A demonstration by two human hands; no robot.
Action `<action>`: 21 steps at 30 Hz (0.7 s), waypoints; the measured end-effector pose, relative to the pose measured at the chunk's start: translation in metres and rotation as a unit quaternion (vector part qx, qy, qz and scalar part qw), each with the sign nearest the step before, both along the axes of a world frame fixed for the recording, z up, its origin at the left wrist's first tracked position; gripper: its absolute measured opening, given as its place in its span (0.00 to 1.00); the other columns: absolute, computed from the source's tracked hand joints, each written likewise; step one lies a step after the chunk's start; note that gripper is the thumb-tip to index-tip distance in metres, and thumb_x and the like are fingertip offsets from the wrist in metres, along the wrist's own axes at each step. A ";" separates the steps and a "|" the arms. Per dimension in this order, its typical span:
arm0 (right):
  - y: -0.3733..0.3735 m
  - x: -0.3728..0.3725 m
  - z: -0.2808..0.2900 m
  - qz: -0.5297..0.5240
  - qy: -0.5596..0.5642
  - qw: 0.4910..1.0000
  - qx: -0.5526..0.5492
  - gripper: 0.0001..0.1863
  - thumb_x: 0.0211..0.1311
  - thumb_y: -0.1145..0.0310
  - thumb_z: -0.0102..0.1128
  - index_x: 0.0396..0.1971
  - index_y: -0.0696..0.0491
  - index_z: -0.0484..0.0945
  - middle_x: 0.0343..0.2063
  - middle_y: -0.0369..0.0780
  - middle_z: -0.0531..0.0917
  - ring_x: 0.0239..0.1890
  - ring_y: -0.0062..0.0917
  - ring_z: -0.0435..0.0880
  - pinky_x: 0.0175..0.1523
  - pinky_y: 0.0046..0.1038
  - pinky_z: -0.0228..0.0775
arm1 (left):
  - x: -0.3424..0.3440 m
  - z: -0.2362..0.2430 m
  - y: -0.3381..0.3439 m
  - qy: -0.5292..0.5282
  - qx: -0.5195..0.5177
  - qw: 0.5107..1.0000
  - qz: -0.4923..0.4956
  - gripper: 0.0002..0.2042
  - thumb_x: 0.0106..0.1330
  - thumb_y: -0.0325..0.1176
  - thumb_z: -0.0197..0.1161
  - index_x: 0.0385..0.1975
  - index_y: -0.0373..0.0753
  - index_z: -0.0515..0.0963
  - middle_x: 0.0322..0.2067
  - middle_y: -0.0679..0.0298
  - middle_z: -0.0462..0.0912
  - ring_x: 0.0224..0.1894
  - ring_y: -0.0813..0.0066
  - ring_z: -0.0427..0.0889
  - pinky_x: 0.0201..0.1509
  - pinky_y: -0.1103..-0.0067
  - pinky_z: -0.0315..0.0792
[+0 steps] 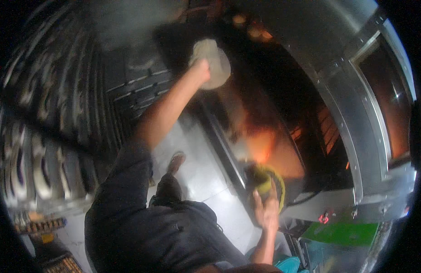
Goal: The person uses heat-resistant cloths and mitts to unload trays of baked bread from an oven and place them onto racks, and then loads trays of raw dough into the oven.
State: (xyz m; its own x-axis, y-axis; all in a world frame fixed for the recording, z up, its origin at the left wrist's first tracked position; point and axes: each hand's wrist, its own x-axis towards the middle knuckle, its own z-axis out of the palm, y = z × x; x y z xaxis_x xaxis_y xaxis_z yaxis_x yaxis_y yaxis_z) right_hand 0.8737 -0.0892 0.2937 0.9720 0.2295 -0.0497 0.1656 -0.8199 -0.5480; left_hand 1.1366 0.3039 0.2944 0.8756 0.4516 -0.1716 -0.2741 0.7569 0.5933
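Note:
My left hand [201, 72] is stretched far forward, its fingers closed on a pale, cloth-like pad [216, 68]. The pad is blurred, and it hangs before the dark opening of a metal oven. Closer to my body on the right, my right hand [267, 210] grips a yellow-and-dark rounded thing [264, 182]. Motion blur hides its exact kind. That hand is beside the lower edge of the oven opening [283, 154], where an orange glow shows on the inside.
A tall metal rack [55, 113] with many levels lines the left side. Trays of small brown pieces [63, 264] sit at the lower left. The oven's metal door frame [369, 104] curves along the right, above a green panel [342, 233]. Pale floor tiles [196, 159] lie below.

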 end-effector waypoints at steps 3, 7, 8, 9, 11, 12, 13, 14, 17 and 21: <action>0.024 0.016 0.001 -0.092 0.044 0.994 0.025 0.35 0.58 0.64 0.58 0.61 0.66 0.57 0.60 0.60 0.62 0.64 0.49 0.60 0.68 0.36 0.52 | 0.118 0.011 0.036 0.012 0.046 0.998 0.029 0.16 0.65 0.42 0.52 0.51 0.46 0.73 0.47 0.66 0.78 0.49 0.73 0.77 0.52 0.70 0.72; 0.050 0.032 -0.005 -0.211 0.017 0.977 0.026 0.35 0.57 0.65 0.59 0.58 0.70 0.59 0.59 0.60 0.65 0.63 0.48 0.63 0.67 0.36 0.52 | 0.248 0.005 0.057 0.053 0.126 0.990 0.024 0.18 0.63 0.44 0.53 0.51 0.46 0.73 0.47 0.66 0.79 0.49 0.71 0.77 0.51 0.70 0.73; 0.056 0.037 -0.008 -0.214 -0.001 0.976 0.026 0.35 0.57 0.65 0.60 0.58 0.70 0.59 0.59 0.59 0.65 0.63 0.48 0.63 0.67 0.36 0.53 | 0.272 0.000 0.064 0.068 0.153 0.986 0.021 0.19 0.62 0.45 0.54 0.51 0.46 0.73 0.47 0.66 0.79 0.48 0.71 0.77 0.51 0.70 0.73; 0.060 0.041 -0.009 -0.225 -0.009 0.974 0.013 0.35 0.57 0.65 0.60 0.58 0.70 0.59 0.58 0.59 0.65 0.63 0.48 0.63 0.67 0.36 0.53 | 0.295 -0.005 0.066 0.085 0.187 0.979 0.014 0.20 0.61 0.45 0.54 0.51 0.46 0.73 0.47 0.66 0.79 0.48 0.71 0.77 0.51 0.70 0.73; 0.067 0.050 -0.013 -0.249 -0.017 0.968 -0.017 0.35 0.57 0.64 0.60 0.58 0.70 0.59 0.58 0.59 0.65 0.63 0.48 0.63 0.67 0.37 0.53 | 0.330 -0.019 0.076 0.119 0.259 0.959 0.000 0.21 0.60 0.46 0.55 0.51 0.46 0.73 0.46 0.66 0.79 0.48 0.70 0.78 0.50 0.70 0.73; 0.071 0.049 -0.014 -0.267 -0.019 0.963 -0.032 0.35 0.57 0.64 0.60 0.58 0.70 0.59 0.58 0.59 0.65 0.63 0.48 0.64 0.67 0.37 0.54 | 0.345 -0.025 0.073 0.132 0.296 0.946 -0.017 0.21 0.59 0.47 0.56 0.51 0.46 0.73 0.46 0.65 0.79 0.48 0.70 0.78 0.50 0.69 0.73; 0.073 0.044 -0.014 -0.282 -0.022 0.958 -0.052 0.35 0.56 0.64 0.60 0.58 0.70 0.59 0.58 0.59 0.66 0.63 0.48 0.64 0.67 0.37 0.54 | 0.359 -0.032 0.066 0.148 0.342 0.927 -0.037 0.22 0.58 0.47 0.56 0.51 0.46 0.73 0.46 0.65 0.79 0.47 0.70 0.78 0.50 0.69 0.73; 0.071 0.044 -0.014 -0.281 -0.034 0.957 -0.066 0.35 0.56 0.64 0.60 0.58 0.70 0.60 0.58 0.59 0.66 0.62 0.48 0.64 0.67 0.37 0.54 | 0.369 -0.036 0.074 0.158 0.387 0.907 -0.040 0.22 0.57 0.48 0.57 0.51 0.46 0.73 0.46 0.65 0.80 0.47 0.70 0.78 0.49 0.69 0.74; 0.076 0.053 -0.020 -0.300 -0.063 0.946 -0.106 0.35 0.56 0.64 0.60 0.58 0.69 0.60 0.58 0.58 0.66 0.62 0.48 0.64 0.66 0.37 0.55 | 0.393 -0.057 0.074 0.176 0.546 0.814 -0.088 0.24 0.55 0.49 0.58 0.51 0.46 0.73 0.45 0.65 0.80 0.47 0.69 0.79 0.49 0.69 0.74; 0.083 0.083 -0.009 -0.345 -0.052 0.936 -0.044 0.33 0.52 0.68 0.63 0.60 0.58 0.64 0.57 0.57 0.67 0.61 0.47 0.66 0.64 0.36 0.59 | 0.405 -0.079 0.095 0.171 0.701 0.683 -0.119 0.27 0.52 0.51 0.60 0.51 0.46 0.73 0.45 0.65 0.80 0.46 0.68 0.79 0.47 0.69 0.74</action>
State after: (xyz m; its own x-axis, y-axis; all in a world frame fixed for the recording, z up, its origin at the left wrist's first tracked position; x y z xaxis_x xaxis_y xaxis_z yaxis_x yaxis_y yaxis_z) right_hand 0.9564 -0.0060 0.2849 0.8879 -0.4556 0.0639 -0.3719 -0.7926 -0.4832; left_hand 1.5418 0.3985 0.2155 0.9698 0.2337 0.0701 0.0931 -0.6200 0.7791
